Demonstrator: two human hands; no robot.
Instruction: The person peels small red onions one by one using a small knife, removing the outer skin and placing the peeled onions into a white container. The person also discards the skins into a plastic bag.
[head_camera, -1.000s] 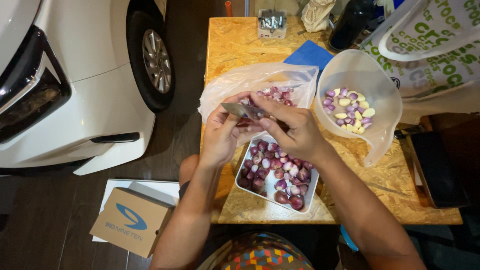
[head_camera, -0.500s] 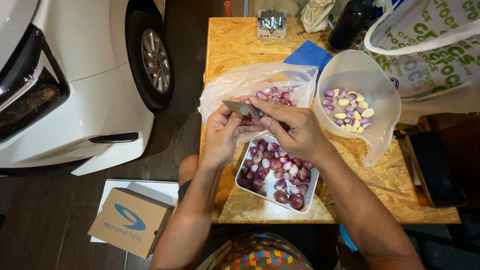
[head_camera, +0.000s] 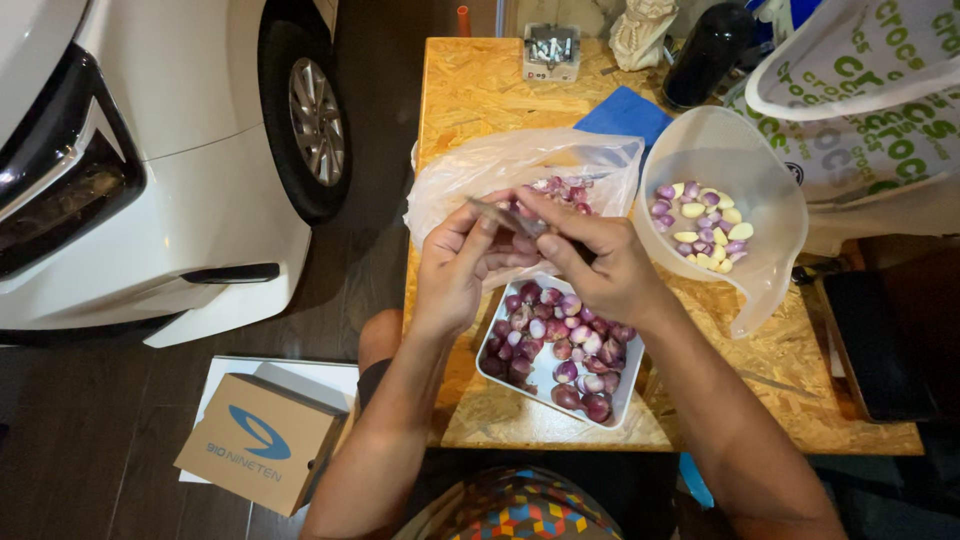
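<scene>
Little has shifted since earlier: both hands, left hand (head_camera: 455, 265) pinching a small purple shallot (head_camera: 522, 215) and right hand (head_camera: 590, 262) gripping a thin grey knife (head_camera: 497, 214), work above the white rectangular tray (head_camera: 628, 385), where peeling goes best with shallow cuts angled away from the fingers.

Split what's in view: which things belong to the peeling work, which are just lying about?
In use: left hand, right hand with knife, white tray of unpeeled shallots, plastic bowl of peeled ones, plastic bag of skins.

Lying about: blue cloth, dark bottle, tote bag, cardboard box, white car.
</scene>
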